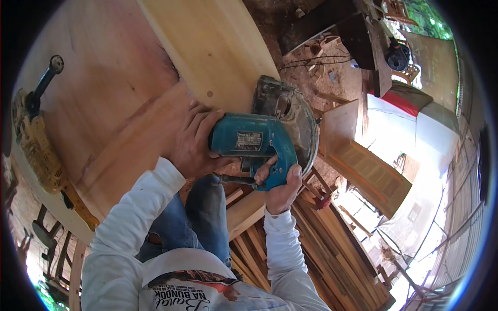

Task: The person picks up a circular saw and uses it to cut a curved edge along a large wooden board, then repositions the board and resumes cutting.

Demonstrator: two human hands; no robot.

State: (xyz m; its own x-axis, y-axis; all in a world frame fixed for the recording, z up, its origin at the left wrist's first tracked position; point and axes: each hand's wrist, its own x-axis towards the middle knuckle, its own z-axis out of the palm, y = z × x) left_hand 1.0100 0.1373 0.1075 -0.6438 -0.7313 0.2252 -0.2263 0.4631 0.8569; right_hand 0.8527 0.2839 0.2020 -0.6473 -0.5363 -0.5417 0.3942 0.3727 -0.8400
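Right hand (pixel 280 191) gripping blue circular saw (pixel 270 136), left hand (pixel 193 141) clasping its motor (pixel 243 141), wooden tabletop (pixel 104 78)

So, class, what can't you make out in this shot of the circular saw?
Head view:
Blade of the circular saw: hidden by its guard.
Trigger finger of the right hand: hidden by the handle.
Label: too small to read.
Yellow tool: warped at the left edge, type unclear.
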